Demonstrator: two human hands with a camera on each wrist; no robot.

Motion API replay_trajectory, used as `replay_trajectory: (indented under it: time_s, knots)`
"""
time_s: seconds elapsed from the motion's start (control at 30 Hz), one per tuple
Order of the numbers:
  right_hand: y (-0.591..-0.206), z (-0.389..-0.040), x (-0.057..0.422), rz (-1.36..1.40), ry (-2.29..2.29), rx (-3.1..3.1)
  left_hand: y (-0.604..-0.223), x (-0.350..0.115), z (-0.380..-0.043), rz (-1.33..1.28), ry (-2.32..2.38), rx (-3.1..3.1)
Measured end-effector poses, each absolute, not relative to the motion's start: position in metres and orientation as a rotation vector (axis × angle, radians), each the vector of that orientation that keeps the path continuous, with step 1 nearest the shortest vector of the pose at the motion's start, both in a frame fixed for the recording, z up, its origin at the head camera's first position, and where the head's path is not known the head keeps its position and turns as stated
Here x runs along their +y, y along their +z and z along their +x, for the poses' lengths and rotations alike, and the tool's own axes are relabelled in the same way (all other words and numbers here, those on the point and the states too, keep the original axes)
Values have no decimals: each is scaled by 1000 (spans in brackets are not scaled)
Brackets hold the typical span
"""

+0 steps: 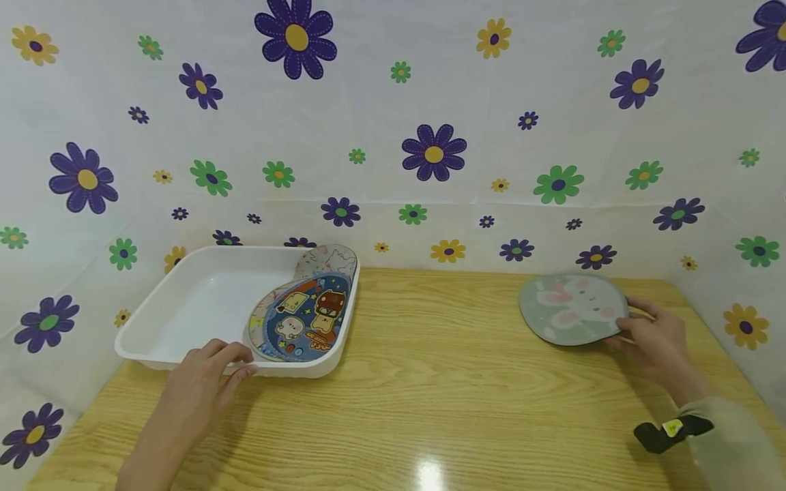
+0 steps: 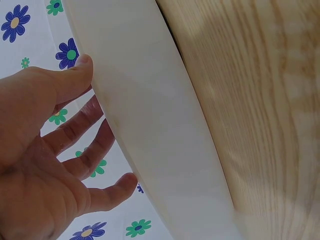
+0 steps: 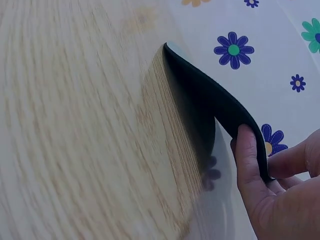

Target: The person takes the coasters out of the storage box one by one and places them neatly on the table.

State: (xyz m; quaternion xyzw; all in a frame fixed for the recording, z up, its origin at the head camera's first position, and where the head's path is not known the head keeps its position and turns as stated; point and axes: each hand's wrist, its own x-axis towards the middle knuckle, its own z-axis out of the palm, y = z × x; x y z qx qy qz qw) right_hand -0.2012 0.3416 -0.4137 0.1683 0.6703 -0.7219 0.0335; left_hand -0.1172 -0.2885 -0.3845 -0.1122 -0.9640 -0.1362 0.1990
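Observation:
In the head view, my right hand [image 1: 657, 344] pinches the right edge of a grey-green mouse pad [image 1: 571, 310] with a pink-and-white rabbit print. The right wrist view shows the pad's dark underside [image 3: 200, 95], bent and tilted, its held edge raised off the wood between thumb and fingers. My left hand [image 1: 205, 382] holds the near rim of a white plastic tub [image 1: 166, 360], fingers over the rim and thumb on the outer side. Inside the tub's right end lie a blue cartoon mouse pad [image 1: 307, 320] and, partly hidden beneath it, a paler patterned one [image 1: 325, 259].
Both stand on a light wood-grain table [image 1: 430, 409]. Behind and at the sides hangs a white cloth [image 1: 381, 109] printed with purple, green and yellow flowers. A black band [image 1: 660, 436] with a yellow label sits at my right sleeve.

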Motion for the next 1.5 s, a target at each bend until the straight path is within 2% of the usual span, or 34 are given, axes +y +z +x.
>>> replay_trajectory:
  time_s: [0.5, 0.97, 1.5]
  knots:
    - [-422, -200, 373, 540, -2301, 2053, -385, -289, -119, -333, -361, -2669]
    - [-429, -205, 400, 738, -2304, 2050, -384, -289, -118, -340, -367, -2665]
    - [-423, -216, 400, 852, -1693, 2559, -384, -289, -118, -323, -375, -2685]
